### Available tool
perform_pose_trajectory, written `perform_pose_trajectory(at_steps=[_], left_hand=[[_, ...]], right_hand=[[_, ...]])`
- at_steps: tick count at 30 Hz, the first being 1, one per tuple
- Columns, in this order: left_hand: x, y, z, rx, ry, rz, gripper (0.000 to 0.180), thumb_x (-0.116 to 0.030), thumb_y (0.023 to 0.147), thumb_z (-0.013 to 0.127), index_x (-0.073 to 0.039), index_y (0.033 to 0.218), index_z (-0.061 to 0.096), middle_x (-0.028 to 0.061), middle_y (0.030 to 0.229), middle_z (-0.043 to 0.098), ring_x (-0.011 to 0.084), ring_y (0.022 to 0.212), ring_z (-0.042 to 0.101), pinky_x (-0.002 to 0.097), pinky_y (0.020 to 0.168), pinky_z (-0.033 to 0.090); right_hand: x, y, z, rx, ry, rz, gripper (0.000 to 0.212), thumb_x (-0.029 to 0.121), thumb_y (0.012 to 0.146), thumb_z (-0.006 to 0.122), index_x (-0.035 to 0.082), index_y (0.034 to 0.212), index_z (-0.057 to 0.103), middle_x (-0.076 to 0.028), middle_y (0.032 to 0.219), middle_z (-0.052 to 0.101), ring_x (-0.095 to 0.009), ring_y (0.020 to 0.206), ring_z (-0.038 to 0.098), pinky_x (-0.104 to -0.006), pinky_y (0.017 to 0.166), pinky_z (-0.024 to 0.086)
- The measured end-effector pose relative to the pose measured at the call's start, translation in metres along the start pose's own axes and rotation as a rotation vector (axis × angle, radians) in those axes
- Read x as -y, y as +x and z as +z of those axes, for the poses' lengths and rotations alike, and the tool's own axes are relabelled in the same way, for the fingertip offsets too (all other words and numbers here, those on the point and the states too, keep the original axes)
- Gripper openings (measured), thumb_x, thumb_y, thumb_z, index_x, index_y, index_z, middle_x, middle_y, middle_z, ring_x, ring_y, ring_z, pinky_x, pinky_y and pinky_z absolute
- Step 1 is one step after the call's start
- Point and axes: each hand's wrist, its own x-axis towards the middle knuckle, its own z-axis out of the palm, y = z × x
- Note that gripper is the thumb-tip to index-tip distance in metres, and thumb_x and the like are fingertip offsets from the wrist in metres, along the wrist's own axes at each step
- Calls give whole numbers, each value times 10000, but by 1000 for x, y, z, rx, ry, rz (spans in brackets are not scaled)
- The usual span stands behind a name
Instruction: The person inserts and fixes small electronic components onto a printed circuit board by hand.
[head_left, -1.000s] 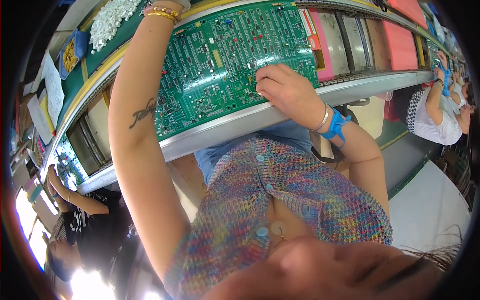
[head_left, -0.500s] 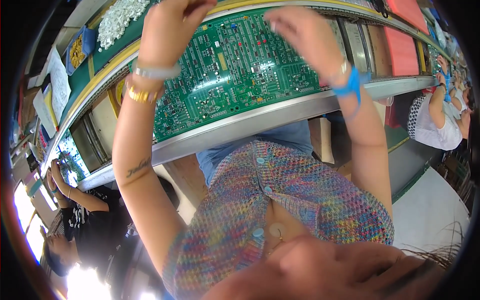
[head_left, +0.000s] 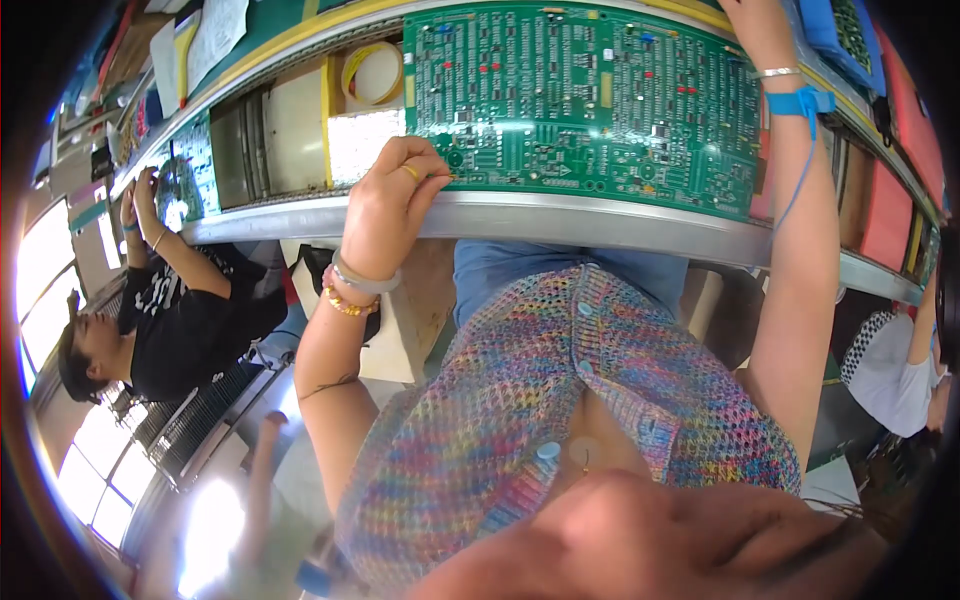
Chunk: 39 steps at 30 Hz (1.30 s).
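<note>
Centrally, a green circuit board [head_left: 580,110] lies flat across the conveyor, its near edge along the metal front rail [head_left: 560,222]. Small red and blue components stand among its dense rows of parts.

Left hand [head_left: 388,205]: positioned at the near left corner of the board, above the front rail. Thumb and index fingertips converge at the board edge; the other fingers are curled. Whether a small part is pinched between the tips cannot be determined. A pale bangle [head_left: 365,280] and a gold beaded bracelet [head_left: 346,304] encircle the wrist.

Right hand [head_left: 762,35]: positioned beyond the far right corner of the board, partly cut off by the upper picture edge. Its fingers are not fully visible, so its grip cannot be determined. A blue strap [head_left: 799,103] encircles the wrist, with a blue cord [head_left: 806,165] trailing along the forearm. A blue bin [head_left: 824,35] is located just right of this wrist.

Left of the board, a yellow tape roll [head_left: 352,72] rests in a compartment, near a white sheet [head_left: 362,148]. Farther left, a co-worker in a black top [head_left: 185,345] has both hands at another board [head_left: 193,165].
</note>
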Motion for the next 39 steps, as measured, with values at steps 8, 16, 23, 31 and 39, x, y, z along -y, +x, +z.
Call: perform_pose_trajectory(at_steps=[8,16,23,31,39], left_hand=[[11,-3,10,-22,85,-24,79,-35,798,669,-14,873,655,101,991,560,288,846,613,375,722,509],[12,-4,10,-41,124,-7,90,-45,788,675,-30,875,653,91,983,551,281,833,611,379,704,511],[18,1,14,-54,227,85,100,-63,767,698,-53,853,648,70,958,553,264,805,614,371,670,514],[-3,32,-3,-70,20,150,221,-54,721,761,-54,929,685,90,901,599,253,791,631,346,673,517],[-53,250,88,-89,-10,535,143,-174,807,658,-51,866,703,152,857,665,313,823,641,413,734,514]], right_hand=[[38,-24,-18,-74,160,19,97,71,872,606,-10,925,595,-150,836,624,-271,792,617,-327,712,472],[52,-44,-29,-20,208,94,85,62,874,593,-15,910,590,-120,798,601,-223,740,587,-302,684,462],[51,-41,-23,-1,248,121,69,52,872,589,-14,893,584,-97,753,577,-172,701,559,-293,649,451],[69,-73,-40,86,269,194,163,123,909,618,38,1039,667,-22,894,683,-77,811,610,-216,747,473],[115,-124,-66,24,279,71,114,105,812,696,53,900,646,-94,813,666,-254,730,648,-318,646,503]])
